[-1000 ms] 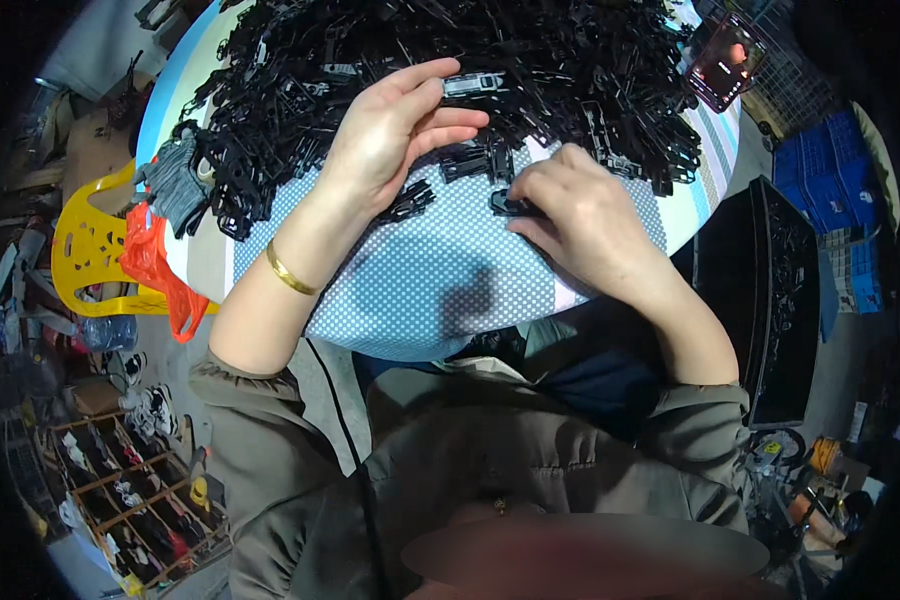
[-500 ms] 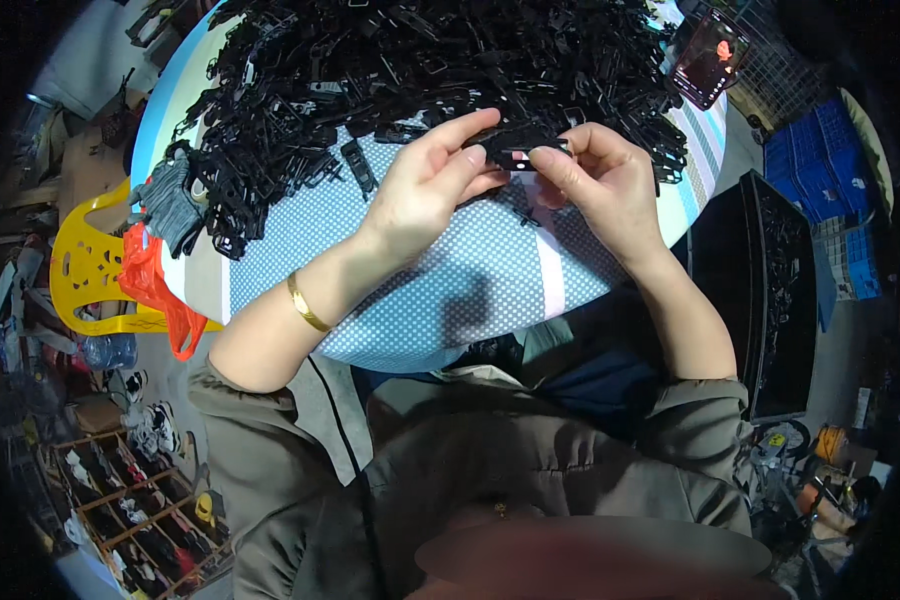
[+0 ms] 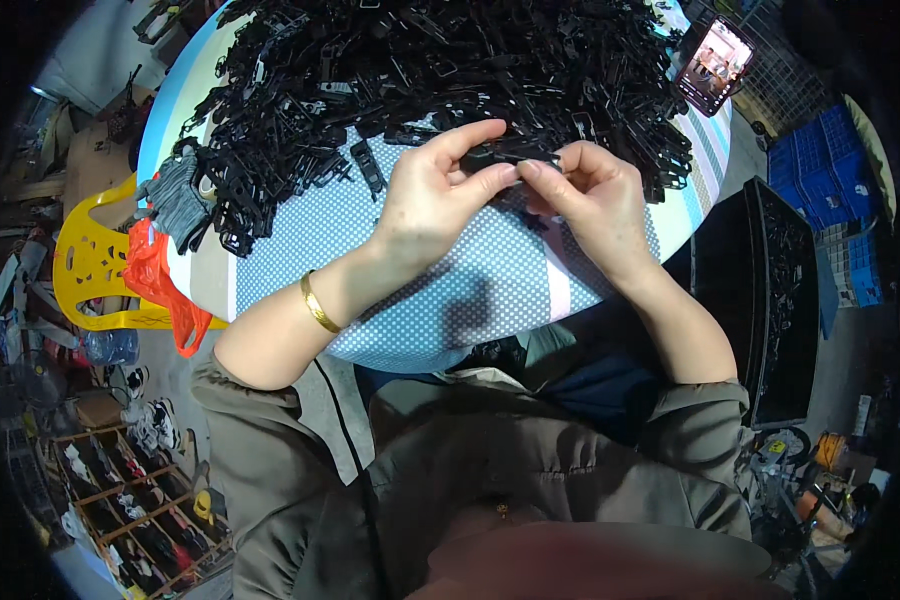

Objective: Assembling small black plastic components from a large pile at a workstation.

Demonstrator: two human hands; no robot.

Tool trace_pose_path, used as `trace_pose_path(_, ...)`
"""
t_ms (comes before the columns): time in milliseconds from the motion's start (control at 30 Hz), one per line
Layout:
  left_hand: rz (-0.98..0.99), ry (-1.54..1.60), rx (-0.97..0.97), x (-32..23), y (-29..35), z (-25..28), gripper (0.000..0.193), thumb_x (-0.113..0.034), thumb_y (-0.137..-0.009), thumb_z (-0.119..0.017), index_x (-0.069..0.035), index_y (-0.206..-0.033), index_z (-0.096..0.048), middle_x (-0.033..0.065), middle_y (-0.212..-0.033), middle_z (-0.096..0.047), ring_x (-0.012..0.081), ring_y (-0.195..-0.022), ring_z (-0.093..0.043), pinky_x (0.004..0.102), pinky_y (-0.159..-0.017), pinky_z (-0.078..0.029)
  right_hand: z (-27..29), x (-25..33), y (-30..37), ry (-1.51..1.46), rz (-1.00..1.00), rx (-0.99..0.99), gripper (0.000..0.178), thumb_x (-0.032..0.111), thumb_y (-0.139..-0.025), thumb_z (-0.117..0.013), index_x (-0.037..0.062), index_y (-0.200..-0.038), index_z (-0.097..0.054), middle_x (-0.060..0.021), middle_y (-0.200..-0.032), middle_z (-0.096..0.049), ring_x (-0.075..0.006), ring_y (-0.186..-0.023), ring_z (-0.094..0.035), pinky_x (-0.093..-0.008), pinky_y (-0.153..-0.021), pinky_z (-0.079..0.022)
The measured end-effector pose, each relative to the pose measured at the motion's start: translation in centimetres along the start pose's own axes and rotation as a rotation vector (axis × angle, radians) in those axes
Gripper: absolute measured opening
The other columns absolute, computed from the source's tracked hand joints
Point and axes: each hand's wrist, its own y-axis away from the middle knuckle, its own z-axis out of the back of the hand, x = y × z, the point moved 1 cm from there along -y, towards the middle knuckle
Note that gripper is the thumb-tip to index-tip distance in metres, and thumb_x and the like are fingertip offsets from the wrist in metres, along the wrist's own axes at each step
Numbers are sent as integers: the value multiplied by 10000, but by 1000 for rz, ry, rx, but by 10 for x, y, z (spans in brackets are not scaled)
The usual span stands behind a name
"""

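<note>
Both my hands meet over the near edge of a big heap of small black plastic parts (image 3: 420,60). A slim black plastic part (image 3: 503,156) is pinched between them, mostly covered by the fingers. My left hand (image 3: 422,200) grips its left side, index finger stretched along the far side and thumb pressing from near. On the other end my right hand (image 3: 602,200) is closed, its thumb tip almost touching the left thumb. One loose black part (image 3: 367,168) lies apart from the heap, left of my left hand, on the blue dotted tablecloth (image 3: 390,310).
A phone (image 3: 715,65) with a lit screen stands at the table's far right. Grey gloves (image 3: 180,200) and a red plastic bag (image 3: 155,275) lie at the left edge, beside a yellow chair (image 3: 80,260). Blue crates (image 3: 820,160) and a large black bin (image 3: 755,300) stand right.
My thumbs have come together over the black part, covering the holed stretch that showed before. The left hand has shifted slightly right. The phone's picture has changed.
</note>
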Motion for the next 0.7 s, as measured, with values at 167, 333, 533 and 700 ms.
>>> trace_pose_path(167, 1, -103, -75, -12, -5, 3, 390, -41, -858, -559, 54, -1220, -449, 104, -978, -613, 116, -816, -607, 211, -739, -512, 18, 2, -5, 194, 164, 16, 227, 196, -858, -594, -20, -925, -609, -51, -800, -630, -82, -700, -578, -198, -614, -462)
trace_pose_path(333, -10, 48, 165, -16, 2, 5, 491, -43, -852, -556, 40, -1295, -362, 92, -1031, -575, 112, -899, -572, 234, -824, -481, 19, 14, -7, 106, 158, 237, 373, 109, -744, -700, -13, -1082, -598, -104, -967, -630, -138, -795, -612, -231, -686, -493)
trace_pose_path(533, -56, 6, 253, -25, 6, 2, 502, -55, -849, -563, 29, -1301, -363, 85, -1017, -600, 112, -923, -565, 230, -823, -465, 25, 15, -1, 4, 44, 256, 306, 26, -733, -685, -41, -1023, -616, -105, -877, -653, -144, -785, -624, -243, -705, -500)
trace_pose_path(700, -202, -315, 322, -44, -6, 24, 470, -61, -805, -607, -30, -1251, -461, 94, -1040, -580, 123, -852, -586, 238, -733, -494, 41, 8, -5, 73, 61, 290, 249, 122, -712, -726, -8, -917, -668, -74, -769, -656, -112, -651, -608, -221, -570, -482)
